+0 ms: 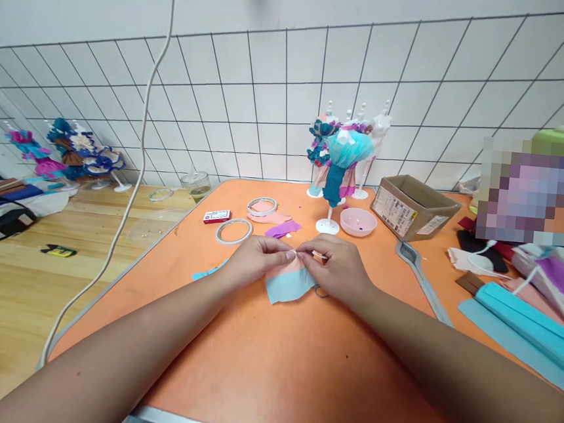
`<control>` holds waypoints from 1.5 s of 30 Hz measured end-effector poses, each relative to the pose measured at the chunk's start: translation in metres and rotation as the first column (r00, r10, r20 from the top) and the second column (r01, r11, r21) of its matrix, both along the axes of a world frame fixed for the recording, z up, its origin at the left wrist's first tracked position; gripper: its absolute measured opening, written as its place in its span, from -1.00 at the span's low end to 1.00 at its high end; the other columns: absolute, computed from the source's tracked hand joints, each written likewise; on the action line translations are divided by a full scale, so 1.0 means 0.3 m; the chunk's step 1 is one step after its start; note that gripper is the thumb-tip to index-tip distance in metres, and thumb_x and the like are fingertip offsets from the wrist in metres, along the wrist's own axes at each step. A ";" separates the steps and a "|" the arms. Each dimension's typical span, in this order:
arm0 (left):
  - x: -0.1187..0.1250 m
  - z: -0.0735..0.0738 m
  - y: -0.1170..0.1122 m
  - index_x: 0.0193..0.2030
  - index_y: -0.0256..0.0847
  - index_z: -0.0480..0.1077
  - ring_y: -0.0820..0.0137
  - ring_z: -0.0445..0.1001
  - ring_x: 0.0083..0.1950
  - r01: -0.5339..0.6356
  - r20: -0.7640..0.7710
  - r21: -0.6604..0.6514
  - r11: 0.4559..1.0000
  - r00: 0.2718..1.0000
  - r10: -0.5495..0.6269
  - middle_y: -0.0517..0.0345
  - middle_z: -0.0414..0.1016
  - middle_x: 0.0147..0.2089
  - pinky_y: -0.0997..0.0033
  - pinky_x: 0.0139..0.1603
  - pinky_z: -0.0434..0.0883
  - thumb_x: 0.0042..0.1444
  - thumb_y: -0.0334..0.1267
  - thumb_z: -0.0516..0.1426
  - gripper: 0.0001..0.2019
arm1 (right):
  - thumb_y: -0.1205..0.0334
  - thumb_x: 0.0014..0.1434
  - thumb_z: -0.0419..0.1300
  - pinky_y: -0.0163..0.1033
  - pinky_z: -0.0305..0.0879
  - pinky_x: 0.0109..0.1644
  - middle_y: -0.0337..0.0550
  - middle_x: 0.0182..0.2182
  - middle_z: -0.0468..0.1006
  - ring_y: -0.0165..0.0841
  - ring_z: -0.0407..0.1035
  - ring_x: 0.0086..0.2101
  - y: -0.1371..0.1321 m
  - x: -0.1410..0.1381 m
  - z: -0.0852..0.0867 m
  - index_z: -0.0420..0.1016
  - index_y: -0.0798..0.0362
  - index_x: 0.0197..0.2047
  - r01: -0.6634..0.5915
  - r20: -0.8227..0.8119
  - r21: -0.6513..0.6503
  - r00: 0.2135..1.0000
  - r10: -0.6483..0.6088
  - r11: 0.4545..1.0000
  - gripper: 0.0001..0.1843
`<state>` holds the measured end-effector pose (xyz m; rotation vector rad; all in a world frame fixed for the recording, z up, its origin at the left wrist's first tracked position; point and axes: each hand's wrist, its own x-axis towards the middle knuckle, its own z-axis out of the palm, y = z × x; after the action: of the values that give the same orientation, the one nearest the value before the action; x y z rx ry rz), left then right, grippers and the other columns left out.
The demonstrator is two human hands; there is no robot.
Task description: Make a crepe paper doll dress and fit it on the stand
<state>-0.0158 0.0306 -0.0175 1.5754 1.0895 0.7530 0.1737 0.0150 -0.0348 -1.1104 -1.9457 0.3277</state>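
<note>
A piece of pink and light-blue crepe paper [291,288] hangs between my hands, low over the orange tabletop. My left hand [256,260] pinches its upper edge from the left. From the right, my right hand [339,267] pinches the same edge, thumb and fingertips meeting near the left ones. Under the right hand a scissors handle loop [320,296] peeks out; the rest is hidden. A bright blue scrap [207,273] lies by my left wrist. Just beyond my hands are purple paper [285,229] and a small white mannequin stand wearing a teal paper dress [333,186].
Two tape rings, a near one [232,242] and a far one [273,204], lie beside a red-and-white box [217,216]. A pink bowl [358,226] and cardboard box [391,211] stand behind. Blue paper [523,325] lies right; a cable [144,127] hangs left.
</note>
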 end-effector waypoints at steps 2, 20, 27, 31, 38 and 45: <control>0.000 -0.003 0.001 -0.29 -0.28 0.56 0.32 0.47 -0.28 -0.005 -0.011 0.006 1.000 1.000 0.005 0.04 0.58 -0.29 0.38 -0.27 0.33 -0.04 -0.05 0.24 -0.69 | 0.30 0.13 0.16 -0.31 0.20 -0.34 -0.22 -0.40 0.55 -0.39 0.39 -0.39 0.000 0.001 -0.002 0.58 -0.03 -0.31 -0.005 0.008 0.011 1.000 0.005 1.000 -0.85; 0.020 0.005 -0.011 -0.46 -0.28 0.43 0.44 0.36 -0.39 -0.086 -0.012 0.039 0.996 0.996 0.086 0.19 0.46 -0.45 0.46 -0.34 0.26 -0.08 -0.15 0.21 -0.80 | 0.33 0.13 0.15 -0.31 0.26 -0.27 -0.18 -0.37 0.54 -0.39 0.41 -0.35 -0.012 0.000 -0.013 0.58 0.00 -0.25 -0.065 0.026 0.098 0.998 0.062 0.993 -0.82; 0.024 0.008 -0.013 -0.48 -0.28 0.35 0.50 0.25 -0.44 -0.084 -0.035 0.034 0.996 0.996 0.085 0.26 0.32 -0.51 0.50 -0.41 0.16 -0.09 -0.18 0.19 -0.81 | 0.29 0.09 0.18 -0.32 0.19 -0.40 -0.24 -0.42 0.54 -0.43 0.33 -0.46 -0.005 -0.012 -0.008 0.58 -0.02 -0.33 -0.012 -0.065 -0.013 0.998 0.011 1.000 -0.87; 0.024 0.019 -0.017 -0.51 -0.27 0.32 0.54 0.18 -0.47 -0.107 -0.004 0.027 0.994 0.994 0.107 0.31 0.23 -0.54 0.51 -0.42 0.12 -0.07 -0.18 0.19 -0.80 | 0.19 0.10 0.19 -0.34 0.07 -0.56 -0.28 -0.43 0.51 -0.53 0.07 -0.65 -0.002 -0.011 0.007 0.54 -0.01 -0.18 0.044 -0.239 -0.155 0.968 -0.080 0.987 -0.79; 0.023 0.012 -0.016 -0.45 -0.28 0.43 0.46 0.32 -0.37 -0.111 0.034 0.007 0.994 0.993 0.110 0.21 0.40 -0.44 0.48 -0.34 0.23 -0.04 -0.13 0.22 -0.78 | 0.32 0.11 0.18 -0.32 0.15 -0.39 -0.24 -0.40 0.53 -0.43 0.31 -0.44 -0.009 -0.001 0.011 0.56 -0.01 -0.31 -0.007 -0.025 0.069 1.000 0.009 0.998 -0.87; 0.026 0.011 -0.020 -0.43 -0.29 0.47 0.44 0.37 -0.36 -0.097 0.014 0.038 0.995 0.995 0.096 0.17 0.46 -0.44 0.46 -0.30 0.27 -0.03 -0.15 0.22 -0.80 | 0.33 0.08 0.21 -0.33 0.16 -0.40 -0.29 -0.42 0.53 -0.46 0.33 -0.46 -0.003 0.000 0.012 0.55 -0.01 -0.35 0.015 0.011 0.003 1.000 -0.015 1.000 -0.90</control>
<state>-0.0080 0.0245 -0.0143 1.5574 1.1552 0.8513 0.1738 0.0142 -0.0314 -1.1261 -1.9459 0.3115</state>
